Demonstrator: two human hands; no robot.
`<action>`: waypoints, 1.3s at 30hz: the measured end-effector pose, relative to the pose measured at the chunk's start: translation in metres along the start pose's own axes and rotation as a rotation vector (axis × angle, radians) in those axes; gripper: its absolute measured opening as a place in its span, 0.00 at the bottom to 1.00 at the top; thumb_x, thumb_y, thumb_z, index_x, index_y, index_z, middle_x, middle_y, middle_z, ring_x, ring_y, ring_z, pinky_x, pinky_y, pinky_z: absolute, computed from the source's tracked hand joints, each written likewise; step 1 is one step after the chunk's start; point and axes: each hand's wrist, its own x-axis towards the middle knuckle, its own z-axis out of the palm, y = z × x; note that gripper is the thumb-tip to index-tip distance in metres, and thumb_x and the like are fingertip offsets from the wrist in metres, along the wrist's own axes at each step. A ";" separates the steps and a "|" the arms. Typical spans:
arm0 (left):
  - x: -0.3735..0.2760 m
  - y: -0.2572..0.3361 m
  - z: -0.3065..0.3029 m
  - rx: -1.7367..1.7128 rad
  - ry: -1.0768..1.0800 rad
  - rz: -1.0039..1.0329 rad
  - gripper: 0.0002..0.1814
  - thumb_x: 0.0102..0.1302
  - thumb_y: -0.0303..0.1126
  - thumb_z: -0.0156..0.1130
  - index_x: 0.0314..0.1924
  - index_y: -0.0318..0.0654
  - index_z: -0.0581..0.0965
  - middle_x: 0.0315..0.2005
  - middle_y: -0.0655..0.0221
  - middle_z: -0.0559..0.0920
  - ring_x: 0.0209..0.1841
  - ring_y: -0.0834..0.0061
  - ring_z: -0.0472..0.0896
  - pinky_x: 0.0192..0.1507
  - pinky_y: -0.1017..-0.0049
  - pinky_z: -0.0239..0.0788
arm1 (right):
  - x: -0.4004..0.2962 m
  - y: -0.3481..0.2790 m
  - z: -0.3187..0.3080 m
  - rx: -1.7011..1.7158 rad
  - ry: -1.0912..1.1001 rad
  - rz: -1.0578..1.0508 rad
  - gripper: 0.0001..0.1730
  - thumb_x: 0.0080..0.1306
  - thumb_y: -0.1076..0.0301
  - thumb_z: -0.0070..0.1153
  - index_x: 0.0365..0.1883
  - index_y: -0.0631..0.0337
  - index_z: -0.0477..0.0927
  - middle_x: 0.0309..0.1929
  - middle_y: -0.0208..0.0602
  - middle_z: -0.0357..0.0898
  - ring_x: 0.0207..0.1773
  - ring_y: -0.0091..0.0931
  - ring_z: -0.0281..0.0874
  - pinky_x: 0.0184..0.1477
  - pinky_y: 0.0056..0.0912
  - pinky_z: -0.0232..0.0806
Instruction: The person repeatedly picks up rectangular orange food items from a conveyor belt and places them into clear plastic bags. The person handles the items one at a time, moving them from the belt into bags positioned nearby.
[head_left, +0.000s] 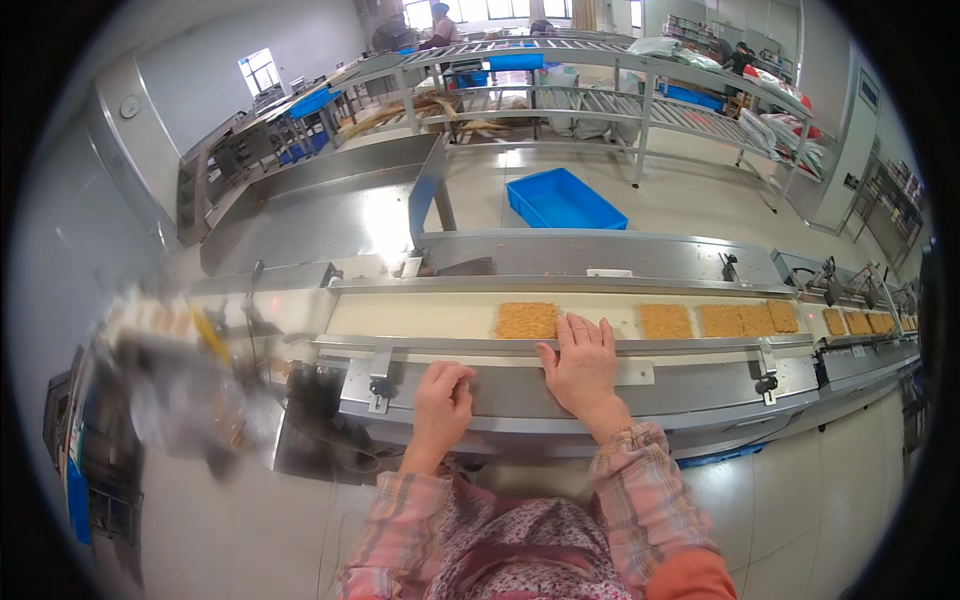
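My right hand (581, 367) reaches over the near guide rail (690, 344) of a conveyor with a pale belt (420, 315). Its fingers are extended, the tips at the right edge of a golden-brown, rough-textured food slab (526, 321) lying flat on the belt. Whether the fingertips touch the slab I cannot tell. My left hand (442, 397) hovers by the near metal side of the conveyor with fingers curled in, and nothing shows in it. Further right on the belt lie a separate slab (664, 321) and a close row of slabs (731, 320).
Smaller pieces (856, 322) sit on the adjoining conveyor at right. A blurred machine section (202, 375) is at left. Beyond the belt are a steel trough table (315, 206), a blue plastic crate (566, 201) on the floor and a roller rack (525, 52). People stand in the background.
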 end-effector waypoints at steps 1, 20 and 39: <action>0.000 -0.002 0.001 0.000 0.010 0.014 0.10 0.59 0.14 0.59 0.39 0.34 0.80 0.36 0.63 0.80 0.33 0.68 0.81 0.35 0.73 0.73 | 0.001 -0.001 0.000 -0.032 0.053 -0.008 0.31 0.70 0.48 0.54 0.60 0.66 0.77 0.63 0.50 0.75 0.67 0.43 0.69 0.73 0.57 0.51; -0.003 -0.005 -0.003 -0.002 0.062 0.037 0.09 0.57 0.17 0.61 0.37 0.38 0.79 0.35 0.62 0.80 0.41 0.55 0.80 0.43 0.62 0.73 | -0.003 -0.006 -0.012 0.104 0.112 -0.162 0.18 0.69 0.63 0.56 0.53 0.64 0.80 0.59 0.43 0.75 0.62 0.41 0.69 0.65 0.48 0.58; -0.003 -0.007 -0.004 -0.048 0.040 0.039 0.15 0.57 0.11 0.52 0.40 0.36 0.79 0.41 0.62 0.81 0.43 0.58 0.81 0.43 0.67 0.74 | -0.005 -0.004 -0.012 0.149 0.138 -0.167 0.17 0.70 0.64 0.54 0.53 0.63 0.80 0.57 0.43 0.75 0.60 0.42 0.70 0.63 0.48 0.60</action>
